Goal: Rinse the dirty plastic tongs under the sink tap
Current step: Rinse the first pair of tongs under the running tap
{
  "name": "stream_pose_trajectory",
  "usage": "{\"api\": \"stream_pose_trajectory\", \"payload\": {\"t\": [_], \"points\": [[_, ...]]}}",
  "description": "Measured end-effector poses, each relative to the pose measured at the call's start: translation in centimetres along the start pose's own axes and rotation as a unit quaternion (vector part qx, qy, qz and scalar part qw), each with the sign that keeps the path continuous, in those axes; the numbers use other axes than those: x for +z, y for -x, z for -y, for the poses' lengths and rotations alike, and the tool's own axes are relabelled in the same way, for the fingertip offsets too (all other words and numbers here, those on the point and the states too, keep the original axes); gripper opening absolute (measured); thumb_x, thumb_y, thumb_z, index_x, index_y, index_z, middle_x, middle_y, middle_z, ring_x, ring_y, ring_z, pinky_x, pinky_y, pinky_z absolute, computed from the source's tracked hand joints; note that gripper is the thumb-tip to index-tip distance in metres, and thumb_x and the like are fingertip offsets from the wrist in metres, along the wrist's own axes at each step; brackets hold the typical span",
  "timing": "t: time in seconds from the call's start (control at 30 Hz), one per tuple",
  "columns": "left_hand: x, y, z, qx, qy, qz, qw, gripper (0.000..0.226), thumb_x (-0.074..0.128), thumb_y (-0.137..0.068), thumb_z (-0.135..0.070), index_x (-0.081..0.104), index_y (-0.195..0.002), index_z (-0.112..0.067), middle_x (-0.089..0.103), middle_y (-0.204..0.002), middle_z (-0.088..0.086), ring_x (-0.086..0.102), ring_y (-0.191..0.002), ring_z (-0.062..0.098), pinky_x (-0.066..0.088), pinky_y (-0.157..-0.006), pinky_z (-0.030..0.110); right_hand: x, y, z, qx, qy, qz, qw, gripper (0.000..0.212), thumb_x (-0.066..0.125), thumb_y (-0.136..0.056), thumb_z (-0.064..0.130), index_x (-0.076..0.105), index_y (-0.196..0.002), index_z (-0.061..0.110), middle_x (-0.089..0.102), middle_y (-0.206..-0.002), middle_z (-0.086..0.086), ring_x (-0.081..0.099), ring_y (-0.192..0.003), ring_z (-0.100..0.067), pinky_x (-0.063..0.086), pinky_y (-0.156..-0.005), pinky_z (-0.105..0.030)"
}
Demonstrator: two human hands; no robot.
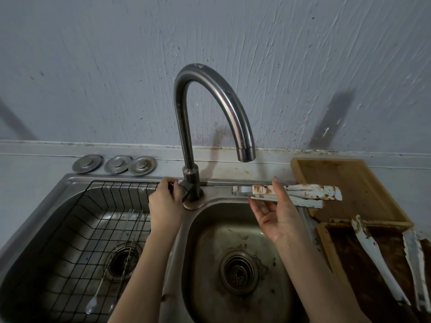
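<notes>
The left hand (164,201) is closing on the tap lever (180,186) to start water. The right hand (278,214) is gripping the dirty tongs (296,194) over the right basin's (205,252) back edge, near the spout (246,153), ready for rinsing.

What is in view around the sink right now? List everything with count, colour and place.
tap: 1, dark steel, between the basins, no water running
right basin: 1, steel, soiled
left basin: 1, steel, holds the rack
wire rack: 1, black
long utensils: several, steel, in the rack
sink plugs: 3, steel, ledge behind left basin
held tongs: 1, white, brown-stained, right of spout
second tongs: 1, white, stained, lower board
wooden boards: 2, right counter
left hand: on tap lever
right hand: holding tongs
</notes>
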State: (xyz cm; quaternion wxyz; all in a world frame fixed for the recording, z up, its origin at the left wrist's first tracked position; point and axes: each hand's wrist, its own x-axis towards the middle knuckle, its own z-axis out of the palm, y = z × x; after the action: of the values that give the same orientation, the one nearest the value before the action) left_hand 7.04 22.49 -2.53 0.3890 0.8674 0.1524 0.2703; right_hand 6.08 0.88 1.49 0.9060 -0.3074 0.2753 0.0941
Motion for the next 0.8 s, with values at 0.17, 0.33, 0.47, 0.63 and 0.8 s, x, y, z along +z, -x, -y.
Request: {"api": "stream_pose_trajectory", "payload": {"t": [0.17,0.33,0.47,0.63,0.8], "points": [[0.0,0.2,0.2,-0.004,0.012,-0.009,1.0,0.02,0.048,-0.093,-0.017,0.063,-0.097,-0.005,0.057,-0.068,-0.004,0.056,-0.061,0.015,0.047,-0.06,0.032,0.0,0.0,0.0,-0.003,-0.003,0.004,1.0,0.044,0.075,-0.069,0.033,0.06,-0.1,0.006,0.074,-0.076,-0.011,0.071,-0.074,-0.023,0.054,-0.047,-0.022],[-0.1,0.4,0.3,-0.005,0.026,-0.011,1.0,0.02,0.048,-0.094,-0.018,0.063,-0.097,-0.005,0.056,-0.067,-0.007,0.054,-0.06,0.01,0.047,-0.06,0.031,0.0,0.0,0.0,-0.003,-0.001,0.009,1.0,0.042,0.075,-0.07,0.032,0.06,-0.098,0.005,0.074,-0.075,-0.011,0.072,-0.072,-0.023,0.054,-0.047,-0.022],[0.1,0.6,0.4,-0.018,0.036,-0.018,0.999,0.019,0.048,-0.093,-0.018,0.063,-0.097,-0.007,0.052,-0.064,-0.016,0.052,-0.058,-0.002,0.04,-0.052,0.014,0.1,-0.1,0.0,-0.007,-0.008,0.022,1.0,0.045,0.077,-0.063,0.033,0.06,-0.095,0.006,0.074,-0.07,-0.01,0.072,-0.067,-0.022,0.06,-0.055,-0.03],[0.1,0.9,0.5,-0.041,0.045,-0.019,0.998,0.021,0.047,-0.094,-0.019,0.062,-0.102,-0.007,0.055,-0.065,-0.014,0.054,-0.058,0.0,0.037,-0.049,0.011,-0.1,-0.2,0.0,-0.015,-0.009,0.03,0.999,0.047,0.077,-0.059,0.033,0.06,-0.094,0.006,0.074,-0.07,-0.01,0.072,-0.068,-0.022,0.06,-0.062,-0.034],[0.1,1.3,0.3,-0.05,0.065,-0.028,0.996,0.018,0.047,-0.094,-0.015,0.061,-0.101,-0.008,0.055,-0.061,-0.008,0.051,-0.05,0.008,0.038,-0.046,0.017,-0.1,-0.2,0.1,-0.018,-0.007,0.033,0.999,0.048,0.077,-0.06,0.033,0.06,-0.095,0.006,0.074,-0.07,-0.011,0.072,-0.068,-0.022,0.06,-0.058,-0.031]]}}
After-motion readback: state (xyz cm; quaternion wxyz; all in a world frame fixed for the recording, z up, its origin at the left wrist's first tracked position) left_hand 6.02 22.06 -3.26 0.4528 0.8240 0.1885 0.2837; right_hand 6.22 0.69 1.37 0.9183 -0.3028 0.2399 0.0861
